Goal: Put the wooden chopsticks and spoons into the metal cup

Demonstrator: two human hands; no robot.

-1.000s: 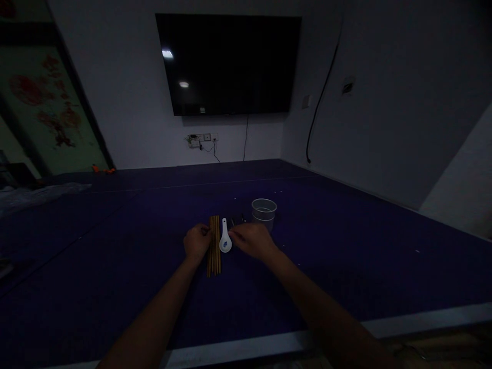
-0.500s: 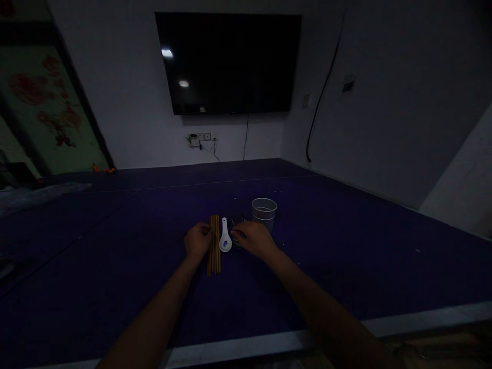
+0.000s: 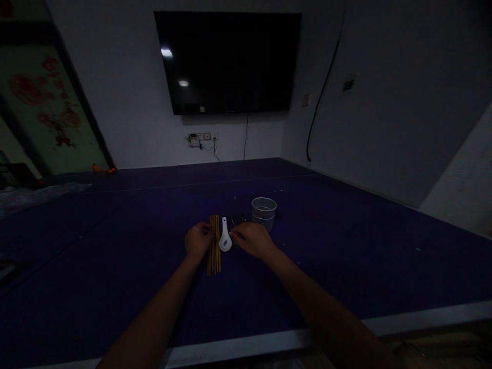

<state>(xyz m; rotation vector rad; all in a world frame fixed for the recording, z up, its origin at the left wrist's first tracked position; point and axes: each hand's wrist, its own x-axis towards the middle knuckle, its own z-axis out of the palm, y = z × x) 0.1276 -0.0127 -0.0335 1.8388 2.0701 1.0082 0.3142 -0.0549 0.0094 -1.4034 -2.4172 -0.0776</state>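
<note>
Several brown chopsticks (image 3: 214, 251) lie side by side on a dark blue surface. My left hand (image 3: 198, 239) is at their left edge with its fingers curled against them; whether it grips one is hidden. Just right of the chopsticks lies a white soup spoon (image 3: 225, 242) with a small blue design in its bowl, handle pointing away. My right hand (image 3: 252, 238) is beside the spoon, thumb and fingers pinched together. Slim dark utensils (image 3: 233, 222) with shiny parts show partly beyond that hand, their kind unclear. Behind it stands an upright grey metal cup (image 3: 264, 206).
The blue surface (image 3: 154, 230) stretches to the walls and has a pale front edge (image 3: 246, 346). Clear plastic wrapping (image 3: 42, 195) and small orange items (image 3: 103, 169) lie far left. A black television (image 3: 234, 61) hangs above wall sockets (image 3: 203, 137). Small white specks lie about.
My right hand has shifted very slightly left, its fingertips closer to the soup spoon. My left hand, the chopsticks and the metal cup stay in place.
</note>
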